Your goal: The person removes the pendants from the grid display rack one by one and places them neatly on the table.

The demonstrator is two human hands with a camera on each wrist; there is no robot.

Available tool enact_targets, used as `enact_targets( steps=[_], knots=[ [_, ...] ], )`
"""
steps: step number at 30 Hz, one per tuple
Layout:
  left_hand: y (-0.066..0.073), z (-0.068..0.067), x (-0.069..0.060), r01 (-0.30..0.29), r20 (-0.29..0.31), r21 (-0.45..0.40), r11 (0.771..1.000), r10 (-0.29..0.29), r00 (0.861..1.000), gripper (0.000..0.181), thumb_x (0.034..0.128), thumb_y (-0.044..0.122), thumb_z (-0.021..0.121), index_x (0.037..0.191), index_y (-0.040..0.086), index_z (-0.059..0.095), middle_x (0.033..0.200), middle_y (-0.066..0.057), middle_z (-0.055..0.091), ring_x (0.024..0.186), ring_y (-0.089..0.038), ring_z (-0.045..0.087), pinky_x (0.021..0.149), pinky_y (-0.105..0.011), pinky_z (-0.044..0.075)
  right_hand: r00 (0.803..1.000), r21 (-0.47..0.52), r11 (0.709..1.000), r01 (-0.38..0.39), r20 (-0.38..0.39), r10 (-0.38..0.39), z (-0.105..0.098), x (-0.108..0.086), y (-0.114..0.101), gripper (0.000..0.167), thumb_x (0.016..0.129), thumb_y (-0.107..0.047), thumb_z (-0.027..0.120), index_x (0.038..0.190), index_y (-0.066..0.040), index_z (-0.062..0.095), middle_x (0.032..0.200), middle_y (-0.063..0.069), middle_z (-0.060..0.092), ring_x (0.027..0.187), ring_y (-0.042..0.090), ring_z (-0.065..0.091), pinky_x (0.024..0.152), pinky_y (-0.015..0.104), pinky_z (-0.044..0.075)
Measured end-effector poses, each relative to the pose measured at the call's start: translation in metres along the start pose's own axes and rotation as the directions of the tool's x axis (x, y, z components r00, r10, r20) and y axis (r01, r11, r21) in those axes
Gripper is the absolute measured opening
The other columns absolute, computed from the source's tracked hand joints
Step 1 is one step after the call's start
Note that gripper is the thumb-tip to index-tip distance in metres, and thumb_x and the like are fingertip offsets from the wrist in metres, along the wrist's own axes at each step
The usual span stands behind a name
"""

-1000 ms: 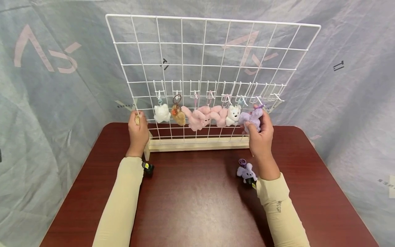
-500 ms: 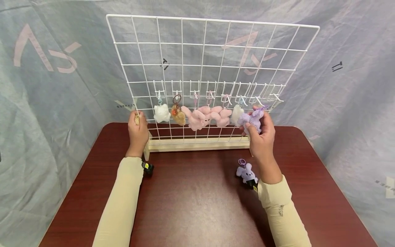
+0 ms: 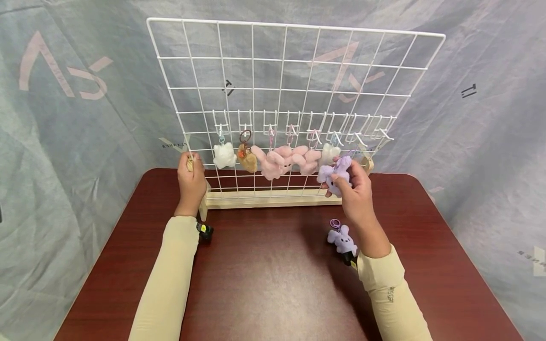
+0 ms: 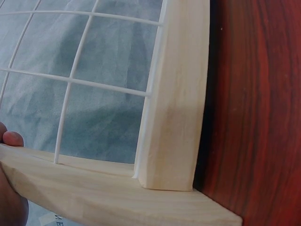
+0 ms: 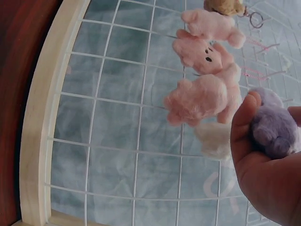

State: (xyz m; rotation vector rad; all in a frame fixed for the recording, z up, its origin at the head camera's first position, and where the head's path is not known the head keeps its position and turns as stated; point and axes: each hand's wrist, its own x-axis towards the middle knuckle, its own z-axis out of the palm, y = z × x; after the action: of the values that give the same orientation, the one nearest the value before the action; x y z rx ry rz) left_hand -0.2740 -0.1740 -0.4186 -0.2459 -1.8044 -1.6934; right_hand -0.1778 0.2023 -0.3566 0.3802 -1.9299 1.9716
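Over at the wire rack (image 3: 280, 89), my left hand (image 3: 191, 182) round its upright (image 4: 103, 197), my right hand (image 3: 358, 193) round a purple plush (image 3: 334, 176).

hand (image 4: 11, 207) gripping wooden frame (image 4: 99, 194), white wire grid (image 4: 70, 79)

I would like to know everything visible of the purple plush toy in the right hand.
The purple plush toy is pale, with fluffy, soft-looking fabric and protruding lobes like ears or limbs; in the head view, one points upward. The right hand grips it, partly covering it, above the table and before the white wire grid. Whether it touches the white plush is unclear.
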Motion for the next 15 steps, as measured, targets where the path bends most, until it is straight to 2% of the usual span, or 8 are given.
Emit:
enact_targets(
  steps=[3,7,9,12,15],
  knots=[
    [-0.001,-0.001,0.0,0.003,0.002,0.001,1.0,-0.003,1.0,0.021,0.1128,0.01,0.043,0.099,-0.004,0.051,0.071,0.007,0.044,0.058,-0.002,0.037,0.054,-0.017,0.032,0.998,-0.126,0.991,-0.048,0.045,0.054,0.0,-0.001,0.001,0.026,0.102,0.002,0.057,0.125,0.015,0.057,0.092,0.0,0.069,0.071,0.012,0.07,0.058,0.026,0.058],
    [-0.011,-0.002,0.002,0.007,-0.001,0.017,1.0,-0.007,1.0,0.026,0.1132,0.012,0.043,0.103,-0.011,0.049,0.072,0.007,0.044,0.058,-0.003,0.037,0.055,-0.018,0.032,0.988,-0.293,0.953,-0.077,0.104,0.112,0.0,-0.003,0.003,0.02,0.103,-0.005,0.061,0.118,0.007,0.065,0.09,-0.003,0.065,0.076,0.006,0.063,0.066,0.023,0.055],
    [-0.018,-0.003,0.003,0.012,-0.001,0.023,1.0,-0.012,1.0,0.026,0.1133,0.012,0.043,0.105,-0.012,0.049,0.073,0.007,0.044,0.058,-0.004,0.037,0.055,-0.018,0.032,0.982,-0.311,0.946,-0.092,0.127,0.137,0.001,-0.003,0.006,0.02,0.103,-0.007,0.061,0.118,0.005,0.067,0.089,-0.004,0.066,0.078,0.005,0.062,0.068,0.021,0.054],
    [-0.027,-0.004,0.004,0.015,0.002,0.031,0.999,-0.015,1.0,0.026,0.1135,0.014,0.044,0.105,-0.01,0.051,0.073,0.007,0.045,0.058,-0.005,0.039,0.054,-0.019,0.033,0.975,-0.282,0.952,-0.12,0.147,0.167,0.001,-0.004,0.009,0.023,0.104,-0.006,0.062,0.123,0.005,0.067,0.089,-0.007,0.07,0.077,0.003,0.064,0.067,0.02,0.055],
    [-0.031,-0.006,0.005,0.004,0.009,0.022,1.0,-0.005,1.0,0.03,0.1136,0.018,0.046,0.105,-0.01,0.052,0.072,0.007,0.046,0.057,-0.007,0.04,0.053,-0.02,0.035,0.972,-0.262,0.955,-0.138,0.148,0.181,0.002,-0.004,0.012,0.021,0.103,-0.006,0.063,0.121,0.004,0.067,0.085,-0.009,0.07,0.074,0.002,0.065,0.064,0.019,0.054]
  ],
)
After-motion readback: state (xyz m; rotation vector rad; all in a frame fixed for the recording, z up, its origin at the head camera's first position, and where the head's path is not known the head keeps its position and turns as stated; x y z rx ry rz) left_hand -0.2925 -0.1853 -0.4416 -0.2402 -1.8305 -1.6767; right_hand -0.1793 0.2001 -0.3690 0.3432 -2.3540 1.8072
